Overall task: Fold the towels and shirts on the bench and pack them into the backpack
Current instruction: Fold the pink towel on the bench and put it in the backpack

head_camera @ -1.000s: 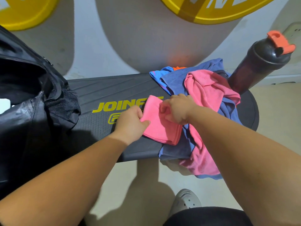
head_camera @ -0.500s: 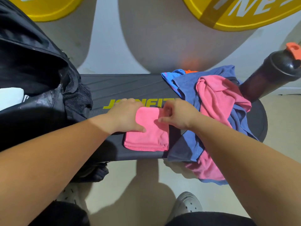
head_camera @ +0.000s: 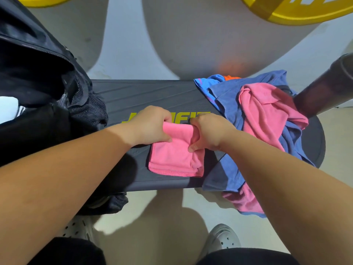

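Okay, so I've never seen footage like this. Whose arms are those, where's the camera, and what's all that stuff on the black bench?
There is no machine here. These are a person's two bare arms, filmed by a wide-angle camera worn on the head and looking down, which is why the edges bend. The left hand and right hand both grip the far edge of a folded pink towel lying on the black bench. To the right on the bench is an unfolded heap: a blue shirt with a pink garment on top, partly hanging over the near edge. A dark bottle stands beside the heap. The open black backpack sits at the left.
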A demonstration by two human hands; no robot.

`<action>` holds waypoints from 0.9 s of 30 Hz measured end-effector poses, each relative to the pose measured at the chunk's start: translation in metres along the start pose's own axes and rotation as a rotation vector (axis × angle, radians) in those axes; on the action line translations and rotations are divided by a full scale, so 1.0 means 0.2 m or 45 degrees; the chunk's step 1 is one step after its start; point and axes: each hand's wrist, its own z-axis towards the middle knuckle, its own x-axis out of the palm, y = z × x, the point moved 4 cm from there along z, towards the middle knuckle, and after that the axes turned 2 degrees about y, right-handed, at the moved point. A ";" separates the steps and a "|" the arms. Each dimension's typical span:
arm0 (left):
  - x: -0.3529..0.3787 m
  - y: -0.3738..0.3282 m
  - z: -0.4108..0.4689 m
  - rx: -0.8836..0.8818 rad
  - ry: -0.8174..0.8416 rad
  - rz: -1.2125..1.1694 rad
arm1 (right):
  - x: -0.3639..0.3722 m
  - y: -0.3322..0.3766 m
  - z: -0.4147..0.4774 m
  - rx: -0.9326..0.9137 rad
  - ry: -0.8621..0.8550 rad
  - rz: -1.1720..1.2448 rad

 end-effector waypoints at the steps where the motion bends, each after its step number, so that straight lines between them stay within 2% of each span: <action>1: -0.01 0.00 0.00 -0.007 -0.062 -0.009 | -0.02 0.00 0.00 0.008 -0.073 -0.005; 5: -0.05 -0.02 -0.01 -0.007 -0.307 -0.010 | -0.08 -0.01 -0.03 0.081 -0.387 -0.004; 11: -0.06 -0.04 -0.15 0.034 -0.244 -0.279 | -0.07 -0.03 -0.17 -0.120 -0.344 0.264; 15: -0.06 -0.06 -0.23 -0.007 -0.287 -0.441 | -0.08 -0.04 -0.23 -0.015 -0.363 0.424; 20: 0.03 -0.10 -0.28 0.017 -0.300 -0.287 | -0.01 -0.02 -0.27 0.012 -0.266 0.391; 27: 0.20 -0.18 -0.22 -0.213 0.008 0.045 | 0.05 0.01 -0.22 0.100 -0.253 0.368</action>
